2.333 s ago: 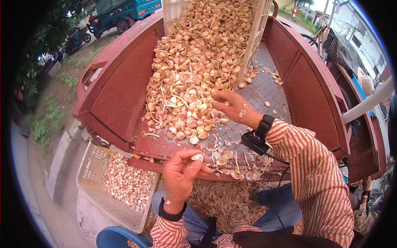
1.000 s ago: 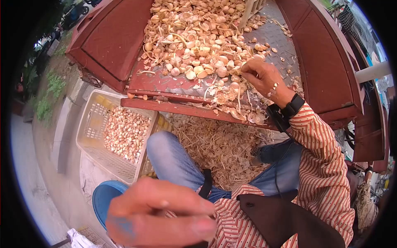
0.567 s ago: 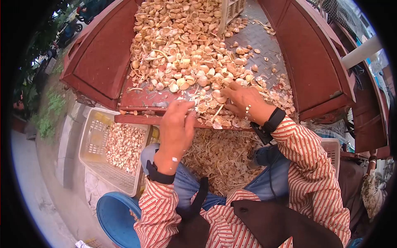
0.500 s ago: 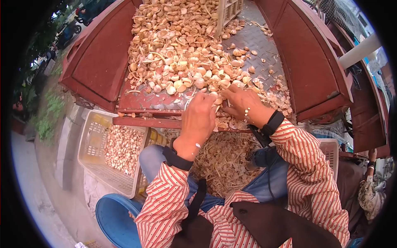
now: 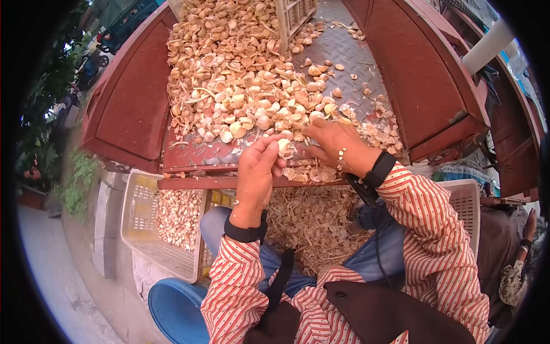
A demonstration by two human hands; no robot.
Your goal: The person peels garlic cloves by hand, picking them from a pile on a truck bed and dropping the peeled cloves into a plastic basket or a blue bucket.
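Note:
Pinched between the thumb and fingers of my left hand (image 5: 258,169) is a pale garlic bulb (image 5: 285,148), just over the front edge of the cart bed. My right hand (image 5: 339,144) is a little to the right, its fingers curled down at the near edge of the heap. Its fingertips are partly hidden, so what they grip cannot be made out. The heap of garlic (image 5: 246,74), bulbs and cloves mixed with dry skins, spreads over the metal bed in front of both hands. Small bits of skin cling to my wrists.
Red side panels (image 5: 129,109) flank the cart bed (image 5: 358,57). A plastic crate (image 5: 295,20) stands on it at the back. Below left are a basket (image 5: 134,218) with garlic cloves (image 5: 179,218) and a blue bucket (image 5: 177,309). Stalks and skins (image 5: 309,229) lie between my knees. Another person's arm (image 5: 524,246) shows at right.
My left hand has drawn left, away from my right, and turned so that the garlic bulb shows in its fingers. My right hand stays near the heap. The view has shifted slightly.

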